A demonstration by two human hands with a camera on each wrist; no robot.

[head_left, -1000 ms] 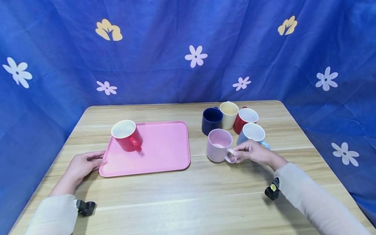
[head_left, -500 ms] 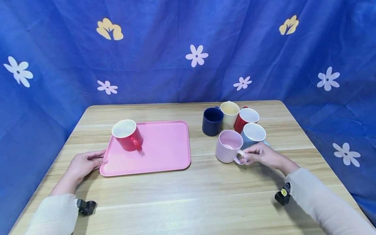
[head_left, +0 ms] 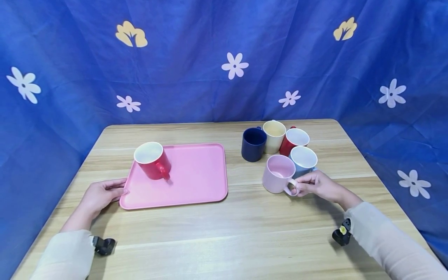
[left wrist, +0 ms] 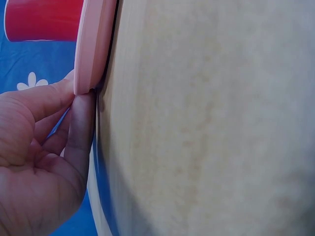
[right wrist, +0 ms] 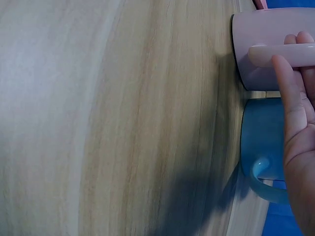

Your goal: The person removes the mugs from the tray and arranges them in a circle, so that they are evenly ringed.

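My right hand [head_left: 316, 186] pinches the handle of a pale pink mug [head_left: 276, 175], which stands upright beside a light blue mug [head_left: 301, 163]. Fingers and thumb lie around that handle [right wrist: 280, 55] in the right wrist view, with the blue mug [right wrist: 261, 132] just below. Over on the left, my left hand [head_left: 99, 198] grips the left edge of a pink tray [head_left: 196, 175]. The left wrist view has the thumb on the upper side of the tray rim [left wrist: 88, 54] and a finger under it. A red mug [head_left: 154, 165] with white inside stands on the tray's left part.
Behind the pink mug stand a navy mug [head_left: 253, 144], a cream mug [head_left: 274, 136] and another red mug [head_left: 288, 144], close together. All rest on a wooden table [head_left: 196, 241]. A blue flowered curtain [head_left: 175, 77] hangs behind and at both sides.
The right hand has moved the pink mug to the right, from in front of the navy mug to close by the light blue one. The left hand and tray stay in place.
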